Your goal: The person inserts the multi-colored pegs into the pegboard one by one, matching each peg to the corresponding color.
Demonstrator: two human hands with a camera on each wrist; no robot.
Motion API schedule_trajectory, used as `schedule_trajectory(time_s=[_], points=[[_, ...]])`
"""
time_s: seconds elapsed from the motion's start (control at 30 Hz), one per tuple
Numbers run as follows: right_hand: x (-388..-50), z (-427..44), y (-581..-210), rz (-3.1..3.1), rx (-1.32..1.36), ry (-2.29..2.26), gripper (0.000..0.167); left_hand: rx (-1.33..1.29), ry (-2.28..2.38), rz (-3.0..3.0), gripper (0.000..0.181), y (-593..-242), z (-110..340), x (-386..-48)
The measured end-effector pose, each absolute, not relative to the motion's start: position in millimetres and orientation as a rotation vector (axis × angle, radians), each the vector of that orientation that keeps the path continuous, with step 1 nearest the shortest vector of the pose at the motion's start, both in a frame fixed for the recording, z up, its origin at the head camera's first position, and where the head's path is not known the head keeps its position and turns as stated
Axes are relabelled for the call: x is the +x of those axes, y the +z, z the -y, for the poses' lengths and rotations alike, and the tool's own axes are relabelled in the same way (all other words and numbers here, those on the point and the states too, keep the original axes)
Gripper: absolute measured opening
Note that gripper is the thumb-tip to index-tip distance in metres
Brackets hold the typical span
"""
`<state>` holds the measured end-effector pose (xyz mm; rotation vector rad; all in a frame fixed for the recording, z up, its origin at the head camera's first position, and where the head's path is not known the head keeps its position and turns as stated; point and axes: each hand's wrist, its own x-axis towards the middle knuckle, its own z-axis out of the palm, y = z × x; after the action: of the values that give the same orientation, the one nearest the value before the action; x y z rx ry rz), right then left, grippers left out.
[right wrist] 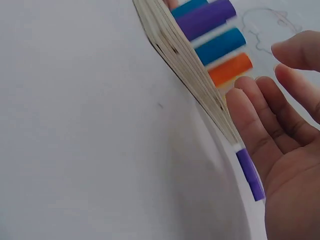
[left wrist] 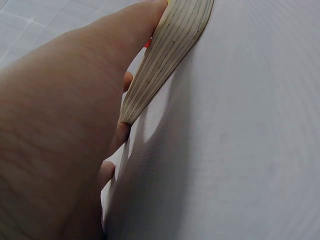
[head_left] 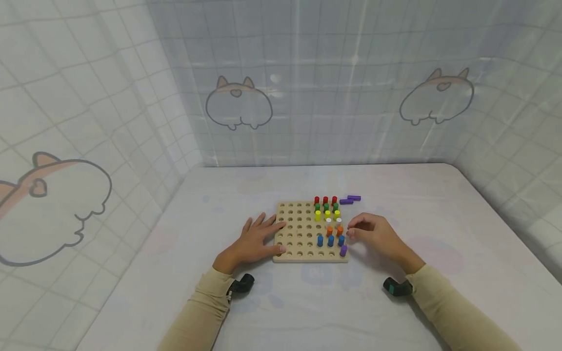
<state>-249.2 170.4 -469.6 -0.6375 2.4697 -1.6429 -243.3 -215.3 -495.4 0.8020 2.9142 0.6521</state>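
A square wooden pegboard with rows of holes lies on the table. My left hand rests at its left edge, fingers spread, with thumb and a fingertip on the top face. Beyond the right edge hovers my right hand, fingers loosely bent, nothing held; the right wrist view shows thumb and fingers apart. Standing on the board's right side are red pegs, green pegs, yellow pegs, two white pegs, two orange pegs, blue pegs and one purple peg.
Two loose purple pegs lie on the white table cover behind the board's far right corner. Behind the table hangs a grid-patterned curtain with cartoon animal prints. A dark wrist device sits at each sleeve.
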Motion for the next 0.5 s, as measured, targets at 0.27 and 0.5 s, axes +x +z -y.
schedule_trajectory(time_s=[0.27, 0.5], points=[[-283, -181, -470, -2.531, -0.527, -1.726, 0.026, 0.797, 0.664, -2.911, 0.079, -495, 216, -242], [-316, -198, -473, -2.599, -0.303, -1.826, 0.03, 0.806, 0.702, -2.905, 0.079, -493, 214, -241]])
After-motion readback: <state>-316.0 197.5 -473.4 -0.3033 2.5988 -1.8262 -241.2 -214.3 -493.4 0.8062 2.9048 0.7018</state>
